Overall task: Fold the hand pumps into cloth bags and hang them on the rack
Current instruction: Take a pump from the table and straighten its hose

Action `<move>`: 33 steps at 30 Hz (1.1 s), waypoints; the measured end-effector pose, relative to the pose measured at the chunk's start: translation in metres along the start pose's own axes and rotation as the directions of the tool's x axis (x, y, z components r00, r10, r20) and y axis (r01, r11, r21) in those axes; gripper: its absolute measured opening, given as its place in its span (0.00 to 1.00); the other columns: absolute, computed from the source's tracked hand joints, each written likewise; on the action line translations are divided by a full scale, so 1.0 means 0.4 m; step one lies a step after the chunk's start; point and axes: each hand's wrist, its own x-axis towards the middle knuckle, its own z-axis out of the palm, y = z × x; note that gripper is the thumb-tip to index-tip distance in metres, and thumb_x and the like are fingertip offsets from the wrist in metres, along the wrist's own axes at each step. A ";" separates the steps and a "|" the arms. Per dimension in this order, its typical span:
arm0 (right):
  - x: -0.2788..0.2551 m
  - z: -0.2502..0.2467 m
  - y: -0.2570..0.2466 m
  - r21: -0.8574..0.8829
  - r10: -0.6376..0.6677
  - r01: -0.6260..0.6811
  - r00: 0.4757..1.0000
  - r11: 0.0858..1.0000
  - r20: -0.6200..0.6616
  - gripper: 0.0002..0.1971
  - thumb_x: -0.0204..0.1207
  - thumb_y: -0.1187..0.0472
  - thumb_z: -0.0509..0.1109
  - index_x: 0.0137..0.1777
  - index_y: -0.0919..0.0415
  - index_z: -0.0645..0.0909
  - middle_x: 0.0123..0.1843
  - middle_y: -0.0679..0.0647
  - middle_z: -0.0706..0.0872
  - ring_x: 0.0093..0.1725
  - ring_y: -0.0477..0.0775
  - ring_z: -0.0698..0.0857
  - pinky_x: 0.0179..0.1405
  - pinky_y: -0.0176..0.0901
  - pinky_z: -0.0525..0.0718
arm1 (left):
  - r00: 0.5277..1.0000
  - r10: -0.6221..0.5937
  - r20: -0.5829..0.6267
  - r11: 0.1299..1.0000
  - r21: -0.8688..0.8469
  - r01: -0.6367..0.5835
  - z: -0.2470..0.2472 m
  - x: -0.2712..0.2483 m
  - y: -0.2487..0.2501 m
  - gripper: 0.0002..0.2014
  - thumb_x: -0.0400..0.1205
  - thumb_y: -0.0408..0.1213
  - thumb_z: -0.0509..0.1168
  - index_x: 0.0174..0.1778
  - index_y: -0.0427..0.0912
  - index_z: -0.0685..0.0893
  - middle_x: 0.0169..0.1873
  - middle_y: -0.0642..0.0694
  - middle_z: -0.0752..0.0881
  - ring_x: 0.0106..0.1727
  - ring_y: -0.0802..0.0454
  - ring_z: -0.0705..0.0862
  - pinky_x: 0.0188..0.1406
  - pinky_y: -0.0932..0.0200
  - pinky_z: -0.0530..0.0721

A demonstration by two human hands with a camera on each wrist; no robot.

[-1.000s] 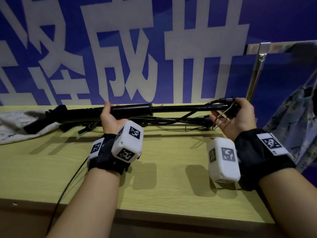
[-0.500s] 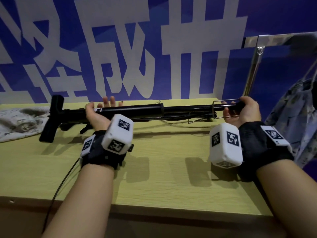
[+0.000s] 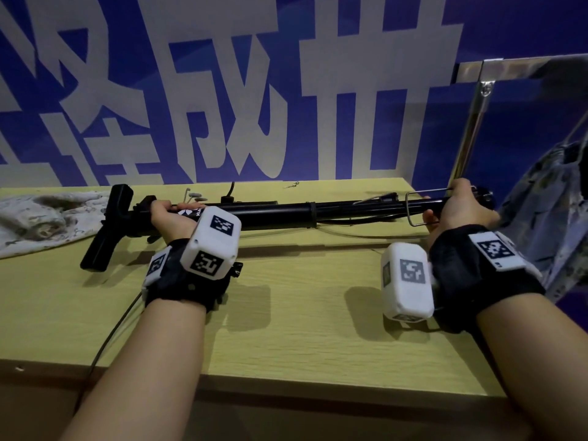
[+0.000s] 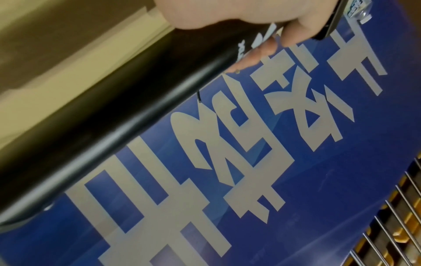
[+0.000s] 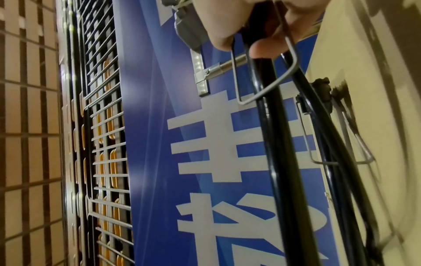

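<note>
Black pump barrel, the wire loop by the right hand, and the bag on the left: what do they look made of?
Long black pump barrel: likely painted metal or hard plastic, with a smooth, glossy highlight. Thin grey wire loop: bare steel wire, bent sharply. Pale patterned cloth bag: soft woven fabric, crumpled.

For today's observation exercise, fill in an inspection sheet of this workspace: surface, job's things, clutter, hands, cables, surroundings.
Surface: wooden table, pale, bare at the front.
Job's things: black hand pump lying lengthwise, T-handle at the left; cloth bag crumpled at the left edge; another patterned bag hanging at the right by the metal rack.
Clutter: small metal bit near the wall.
Hands: left hand grips the pump's barrel; right hand grips its far end by the wire loop.
Cables: thin black cable from the left wrist.
Surroundings: blue banner with pale lettering.
</note>
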 end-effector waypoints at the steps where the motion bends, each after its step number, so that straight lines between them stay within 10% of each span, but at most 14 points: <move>1: -0.003 0.000 0.001 -0.012 -0.017 0.017 1.000 1.000 0.009 0.29 0.71 0.57 0.70 0.69 0.61 0.63 0.46 0.51 0.74 0.36 0.48 0.81 0.21 0.32 0.78 | 0.999 0.041 -0.001 0.999 -0.029 -0.041 0.002 -0.004 -0.006 0.18 0.85 0.35 0.49 0.27 0.46 0.56 0.06 0.55 0.64 0.07 0.58 0.66 0.14 0.68 0.72; 8: -0.020 0.002 0.007 -0.032 0.027 -0.026 1.000 0.999 0.009 0.30 0.66 0.58 0.73 0.65 0.58 0.62 0.56 0.56 0.76 0.42 0.51 0.85 0.20 0.30 0.79 | 0.966 0.253 -0.046 0.949 -0.181 -0.257 0.017 -0.020 -0.051 0.21 0.81 0.30 0.52 0.22 0.48 0.59 0.08 0.51 0.65 0.09 0.54 0.66 0.13 0.72 0.69; 16: -0.037 0.009 0.024 -0.011 0.122 -0.122 0.983 0.993 0.140 0.31 0.66 0.63 0.69 0.71 0.64 0.67 0.63 0.62 0.79 0.37 0.54 0.84 0.20 0.31 0.79 | 0.983 0.182 -0.002 0.981 -0.073 -0.182 0.005 0.001 -0.066 0.16 0.79 0.33 0.53 0.25 0.46 0.62 0.22 0.44 0.69 0.16 0.51 0.73 0.18 0.70 0.76; 23: -0.039 0.011 0.039 -0.081 0.174 -0.159 0.956 0.984 0.234 0.21 0.64 0.62 0.64 0.59 0.60 0.68 0.39 0.53 0.77 0.12 0.44 0.69 0.14 0.27 0.67 | 0.990 0.140 0.009 0.983 -0.125 -0.138 0.004 0.005 -0.076 0.16 0.79 0.34 0.53 0.26 0.46 0.60 0.11 0.51 0.68 0.12 0.52 0.72 0.21 0.68 0.76; 33: -0.058 0.016 0.057 -0.095 0.225 -0.205 0.924 0.974 0.309 0.33 0.65 0.60 0.65 0.74 0.61 0.68 0.44 0.54 0.78 0.11 0.42 0.67 0.15 0.28 0.67 | 0.987 0.158 0.003 0.980 -0.121 -0.157 0.010 -0.003 -0.086 0.15 0.80 0.33 0.52 0.26 0.45 0.62 0.10 0.51 0.69 0.10 0.53 0.70 0.17 0.71 0.73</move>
